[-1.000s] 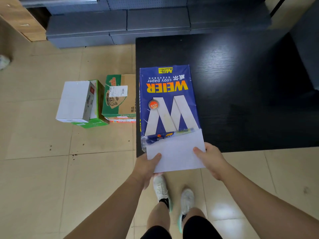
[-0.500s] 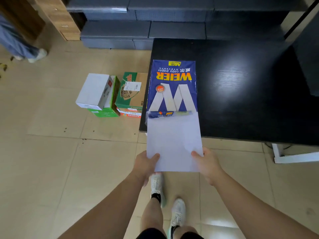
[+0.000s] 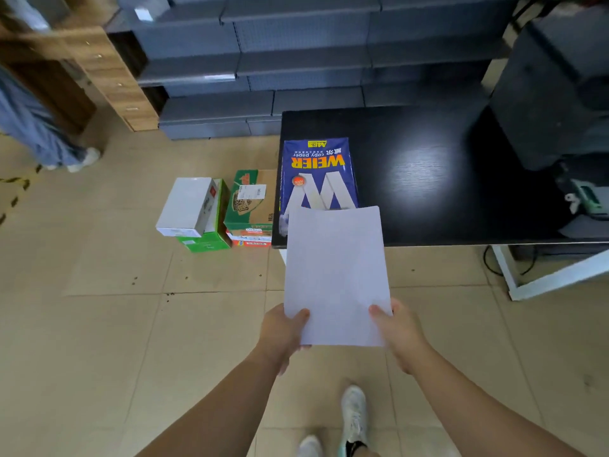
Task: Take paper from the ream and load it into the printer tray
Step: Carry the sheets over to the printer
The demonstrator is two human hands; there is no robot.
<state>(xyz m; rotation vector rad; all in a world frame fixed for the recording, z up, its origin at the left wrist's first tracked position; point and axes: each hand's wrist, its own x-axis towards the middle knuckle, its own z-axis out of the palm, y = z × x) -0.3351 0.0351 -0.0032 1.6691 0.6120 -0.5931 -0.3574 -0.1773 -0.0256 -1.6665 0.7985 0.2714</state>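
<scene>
A blue ream of copy paper (image 3: 318, 174) lies on the left part of a black table (image 3: 428, 179), its torn end toward me. I hold a thin stack of white paper (image 3: 334, 275) in front of it, fully out of the wrapper. My left hand (image 3: 283, 331) grips its near left corner and my right hand (image 3: 393, 328) grips its near right corner. A dark printer (image 3: 553, 94) stands at the table's far right, and a part of it with a green-grey piece (image 3: 586, 199) sticks out near the right edge.
Cardboard boxes (image 3: 217, 212) sit on the tiled floor left of the table. Grey stacked units (image 3: 296, 61) line the back. A wooden cabinet (image 3: 108, 70) and another person's leg and shoe (image 3: 49, 133) are at the far left. A white table frame (image 3: 534, 285) and cables lie under the table's right side.
Both hands have drawn the paper back toward me until it slid fully out of the ream's wrapper. I have stepped back, and the view now takes in the printer at the right.
</scene>
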